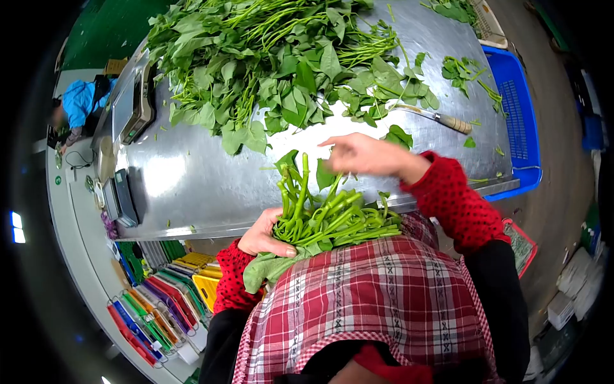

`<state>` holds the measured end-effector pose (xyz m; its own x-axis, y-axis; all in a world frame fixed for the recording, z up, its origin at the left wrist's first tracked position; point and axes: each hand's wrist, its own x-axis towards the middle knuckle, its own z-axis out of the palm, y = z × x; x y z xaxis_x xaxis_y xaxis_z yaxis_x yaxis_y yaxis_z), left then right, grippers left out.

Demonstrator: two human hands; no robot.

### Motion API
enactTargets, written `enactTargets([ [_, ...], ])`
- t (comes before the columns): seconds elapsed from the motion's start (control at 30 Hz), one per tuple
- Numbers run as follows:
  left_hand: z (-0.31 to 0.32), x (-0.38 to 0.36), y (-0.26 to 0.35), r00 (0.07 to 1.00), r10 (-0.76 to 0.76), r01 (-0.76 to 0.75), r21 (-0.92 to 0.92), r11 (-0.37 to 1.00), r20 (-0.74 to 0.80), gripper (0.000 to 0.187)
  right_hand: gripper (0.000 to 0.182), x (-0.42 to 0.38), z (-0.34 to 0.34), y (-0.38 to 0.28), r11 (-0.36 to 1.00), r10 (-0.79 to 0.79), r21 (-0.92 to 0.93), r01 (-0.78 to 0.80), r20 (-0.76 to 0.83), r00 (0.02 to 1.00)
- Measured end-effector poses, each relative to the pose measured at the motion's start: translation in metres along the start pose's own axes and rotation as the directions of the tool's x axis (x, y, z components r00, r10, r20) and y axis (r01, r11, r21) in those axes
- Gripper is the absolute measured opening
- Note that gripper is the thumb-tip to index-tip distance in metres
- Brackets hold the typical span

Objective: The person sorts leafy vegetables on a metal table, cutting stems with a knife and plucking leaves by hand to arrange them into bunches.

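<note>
My left hand is wrapped around a thick bunch of leafy green stems, holding it against the checked apron at the table's near edge. The cut stem ends point up and away from me. Just above the bunch is my right hand, somewhat blurred, its index finger stretched to the left and nothing visible in its grasp. A large heap of the same greens covers the far part of the metal table. Beyond my right hand lies a curved knife with a wooden handle.
A weighing scale stands on the table's left side. A blue plastic crate adjoins the right edge, with loose sprigs nearby. Coloured clipboard-like folders stand at lower left. A person in a blue jacket is farther left.
</note>
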<state>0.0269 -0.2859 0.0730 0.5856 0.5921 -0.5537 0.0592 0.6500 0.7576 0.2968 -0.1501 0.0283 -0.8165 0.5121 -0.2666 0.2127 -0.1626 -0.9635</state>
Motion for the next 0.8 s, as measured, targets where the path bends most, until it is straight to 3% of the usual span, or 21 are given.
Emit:
enactTargets([
  [0.07,0.005,0.001,0.001,0.999,-0.032,0.031,-0.058,0.998,-0.019,0.073,0.025,0.001,0.015,0.0,0.939,-0.027,0.343,-0.011,0.106,0.994],
  [0.1,0.006,-0.001,0.0,0.999,-0.013,0.011,-0.069,0.998,-0.04,0.073,0.021,0.002,0.017,-0.004,0.912,-0.031,0.403,0.072,-0.107,0.994],
  [0.2,-0.001,-0.002,-0.011,0.999,0.015,-0.016,-0.038,0.999,-0.03,0.074,0.024,0.011,-0.015,0.003,0.935,-0.069,0.308,0.178,-0.335,0.94],
  [0.23,-0.002,0.0,-0.015,0.999,0.03,-0.033,-0.101,0.994,-0.033,0.074,0.024,0.005,-0.015,-0.011,0.975,-0.087,0.174,0.138,-0.277,0.957],
  [0.27,0.0,0.0,-0.019,0.999,0.036,-0.042,-0.168,0.985,-0.035,0.074,0.028,0.007,-0.006,-0.009,0.971,-0.21,0.076,0.226,-0.181,0.961],
  [0.3,0.006,0.001,-0.021,0.998,0.024,-0.04,-0.309,0.95,-0.056,0.075,0.029,0.007,0.003,-0.011,0.97,-0.214,0.088,0.226,-0.127,0.969],
  [0.33,0.03,0.004,-0.012,0.989,0.033,-0.112,-0.573,0.812,-0.146,0.079,0.031,0.005,0.009,-0.01,0.969,-0.22,0.098,0.227,-0.076,0.973],
  [0.37,0.037,0.006,-0.013,0.981,0.042,-0.16,-0.674,0.721,-0.188,0.079,0.031,0.007,0.006,-0.002,0.977,-0.166,0.111,0.184,-0.149,0.975],
  [0.4,0.035,0.004,-0.023,0.977,0.039,-0.176,-0.685,0.707,-0.21,0.079,0.033,0.0,-0.003,-0.004,0.97,0.031,0.242,0.034,-0.261,0.965],
  [0.47,0.018,-0.006,-0.048,0.973,0.016,-0.172,-0.68,0.713,-0.229,0.079,0.036,-0.009,-0.011,0.015,0.939,0.034,0.324,0.118,-0.428,0.903],
  [0.5,0.014,-0.009,-0.055,0.971,0.008,-0.174,-0.684,0.708,-0.239,0.079,0.037,-0.013,-0.01,0.022,0.958,0.071,0.28,0.055,-0.42,0.905],
  [0.63,0.008,-0.019,-0.072,0.966,-0.016,-0.174,-0.699,0.694,-0.257,0.08,0.034,-0.028,-0.001,0.028,0.955,0.054,0.294,0.031,-0.277,0.959],
  [0.73,0.007,-0.021,-0.077,0.966,-0.026,-0.171,-0.706,0.687,-0.258,0.08,0.038,-0.029,0.003,0.025,0.922,0.025,0.368,0.124,-0.376,0.926],
  [0.8,0.008,-0.022,-0.08,0.965,-0.033,-0.169,-0.712,0.682,-0.261,0.081,0.033,-0.041,0.011,0.012,0.934,-0.127,0.221,0.28,-0.53,0.839],
])
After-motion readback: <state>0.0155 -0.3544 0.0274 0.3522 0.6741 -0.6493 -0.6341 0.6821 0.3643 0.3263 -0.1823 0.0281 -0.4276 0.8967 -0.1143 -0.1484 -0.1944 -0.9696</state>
